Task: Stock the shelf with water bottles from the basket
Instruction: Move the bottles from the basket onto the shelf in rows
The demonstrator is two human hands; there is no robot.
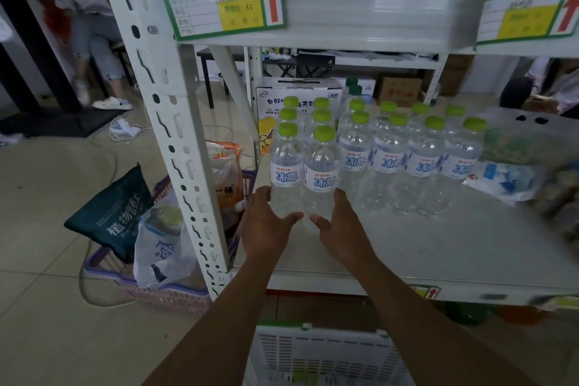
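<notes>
Several clear water bottles with green caps stand in rows on the white shelf (407,247). At the front left of the rows stand two bottles side by side. My left hand (266,222) grips the base of the left front bottle (286,172). My right hand (340,226) grips the base of the right front bottle (322,178). Both bottles are upright on the shelf board. A white slatted basket (326,354) sits on the floor below my arms; its contents are blurred.
A yellow-and-white carton (300,94) stands behind the bottles. Blue-and-white packets (501,178) and blurred goods lie on the shelf at right. Left of the white upright (175,122), a purple basket (147,288) on the floor holds bags. Another shelf sits overhead.
</notes>
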